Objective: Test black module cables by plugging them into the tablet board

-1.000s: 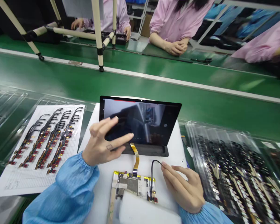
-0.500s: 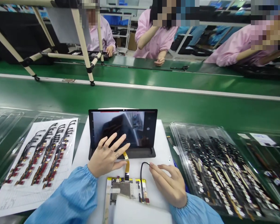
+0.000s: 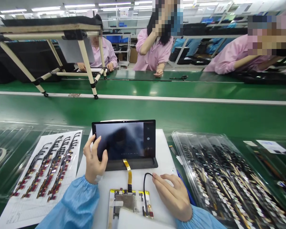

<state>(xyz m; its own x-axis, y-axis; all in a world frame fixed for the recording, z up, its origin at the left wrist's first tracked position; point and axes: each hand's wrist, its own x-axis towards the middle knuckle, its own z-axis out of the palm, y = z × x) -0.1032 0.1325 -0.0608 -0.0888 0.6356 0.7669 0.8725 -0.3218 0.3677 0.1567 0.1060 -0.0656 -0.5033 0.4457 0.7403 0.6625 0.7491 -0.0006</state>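
A black tablet screen (image 3: 126, 140) leans upright in a dark stand (image 3: 133, 164) on a white pad (image 3: 164, 159). My left hand (image 3: 94, 162) grips the screen's lower left corner, thumb on the glass. An orange flex ribbon (image 3: 128, 173) runs from the screen down to a circuit board (image 3: 130, 202) in front of me. My right hand (image 3: 173, 197) pinches the free end of a thin black cable (image 3: 145, 187) that loops up from the board.
A paper sheet with several rows of black cables (image 3: 47, 165) lies at my left. Clear plastic trays of parts (image 3: 219, 178) sit at my right. Beyond runs a green conveyor belt (image 3: 181, 111). People in pink coats sit at its far side behind a pipe frame (image 3: 85, 60).
My left hand slid from the middle of the screen to its lower left corner and closed on it. The view tilted upward. My right hand kept holding the cable end.
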